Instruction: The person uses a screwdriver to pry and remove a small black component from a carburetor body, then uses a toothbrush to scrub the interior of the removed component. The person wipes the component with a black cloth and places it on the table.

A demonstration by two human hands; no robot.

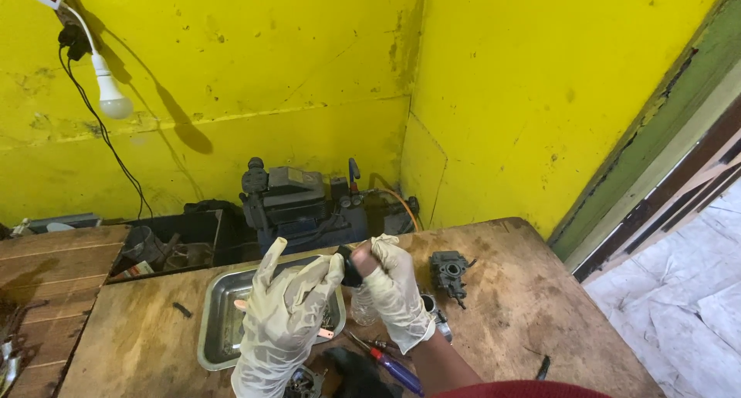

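Repair workshop: carburetor (450, 272), compressor (297, 201), workbench (509, 321).

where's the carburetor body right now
In the head view the dark carburetor body stands on the wooden table, to the right of the gloved right hand and the metal tray, near the yellow wall corner.

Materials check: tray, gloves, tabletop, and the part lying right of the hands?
Tray: looks like stainless steel, shiny with reflective walls.
Gloves on left hand and right hand: thin cream latex or similar, wrinkled.
Tabletop: brown plywood or board, worn and stained.
Carburetor-like part: probably cast metal, dull grey and rough.
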